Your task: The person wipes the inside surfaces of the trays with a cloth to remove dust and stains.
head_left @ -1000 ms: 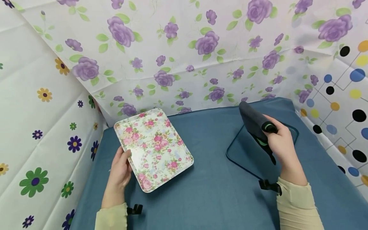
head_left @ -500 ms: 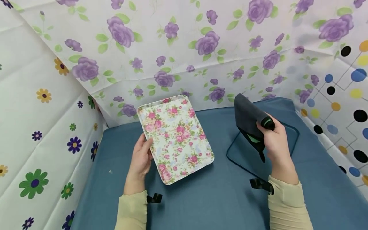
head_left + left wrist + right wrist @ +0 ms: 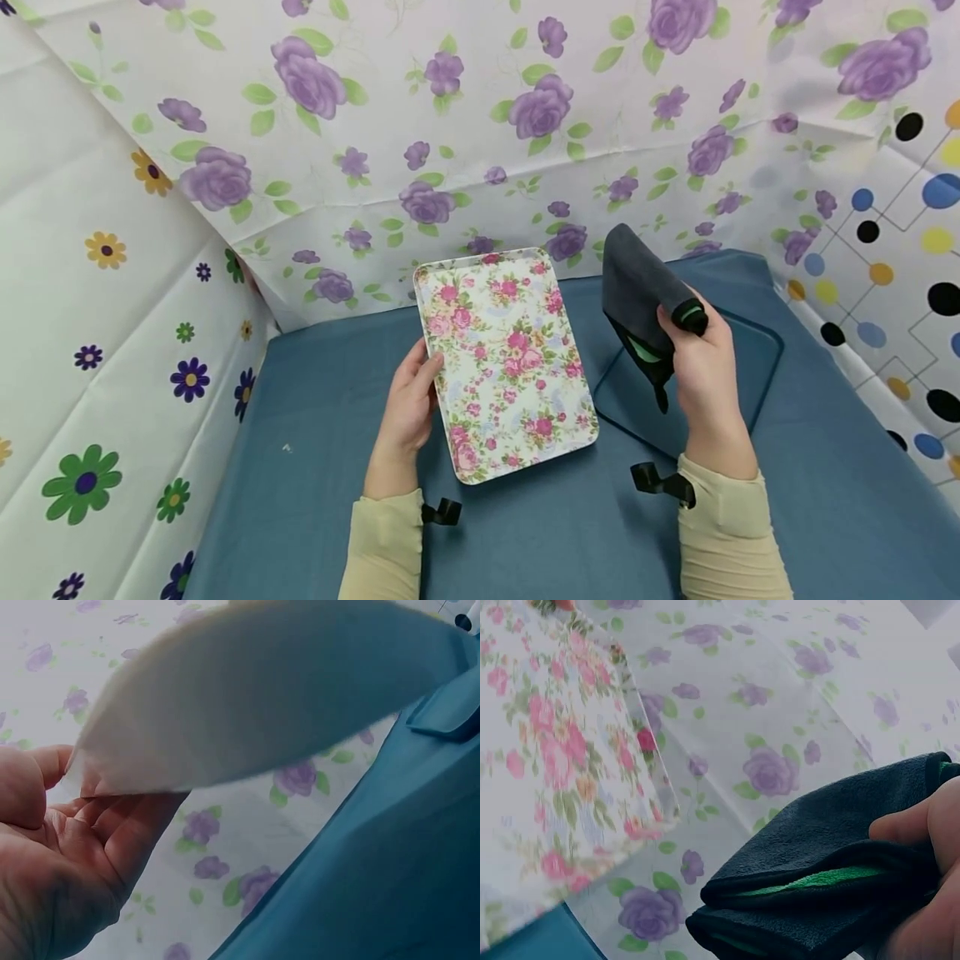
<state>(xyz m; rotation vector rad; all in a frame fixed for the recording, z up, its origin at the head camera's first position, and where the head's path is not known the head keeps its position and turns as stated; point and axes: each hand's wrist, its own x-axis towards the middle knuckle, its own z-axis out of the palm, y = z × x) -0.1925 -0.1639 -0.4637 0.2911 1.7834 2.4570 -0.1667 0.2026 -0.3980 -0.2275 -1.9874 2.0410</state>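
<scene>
A white tray with pink flowers (image 3: 510, 367) is held up in the middle of the head view, its patterned face toward the camera. My left hand (image 3: 405, 404) grips its left edge, thumb on the front and fingers behind. The tray's plain underside (image 3: 225, 697) fills much of the left wrist view. My right hand (image 3: 705, 367) holds a folded dark grey cloth (image 3: 637, 283) to the right of the tray, thumb on top. Green lining shows between the folds of the cloth (image 3: 802, 847) in the right wrist view. Tray and cloth are apart.
A dark blue rectangular tray (image 3: 765, 367) lies on the blue-covered table (image 3: 322, 467) behind and below my right hand. Flower-printed sheets (image 3: 360, 125) form the back and left walls. A dotted sheet (image 3: 900, 250) stands on the right.
My left hand has carried the flowered tray to the right and toward the middle, raising it slightly at first. My right hand has moved a little left with the cloth.
</scene>
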